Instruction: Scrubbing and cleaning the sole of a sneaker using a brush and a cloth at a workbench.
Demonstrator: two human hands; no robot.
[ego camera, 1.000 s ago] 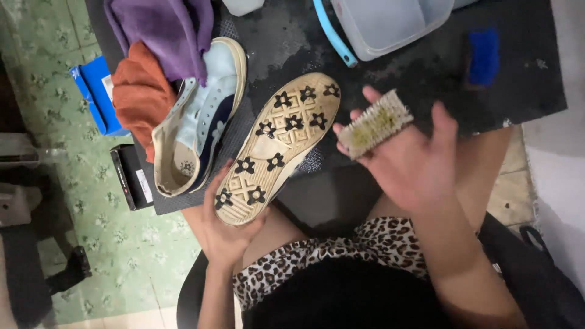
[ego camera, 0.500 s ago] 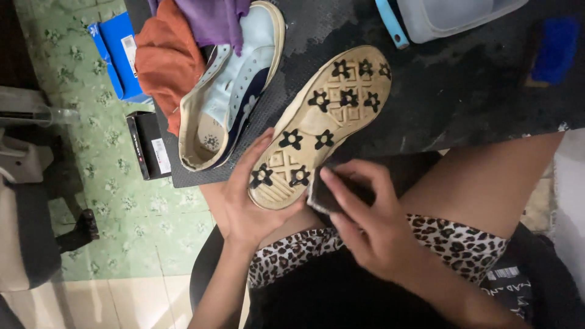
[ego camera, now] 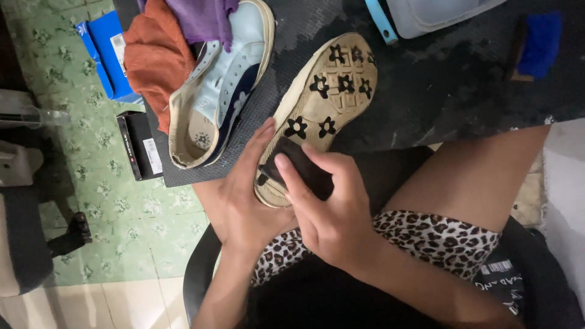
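1. Left hand point(ego camera: 241, 201) cups the heel of the upturned shoe point(ego camera: 320, 113), fingers wrapped along its edge, the toe resting on the dark mat point(ego camera: 439, 91).
2. Right hand point(ego camera: 332, 210) is closed tight round a dark brush point(ego camera: 298, 170), pressing it onto the heel end of the cream sole, by the black star studs.
3. Risk: the shoe is braced at 1 end only; a hard push could twist it free.
4. A wide stroke might knock the second shoe point(ego camera: 222, 85) just beside it.

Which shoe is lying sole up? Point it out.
The shoe held by the left hand, showing black star studs. The other shoe lies opening-up beside the cloths.
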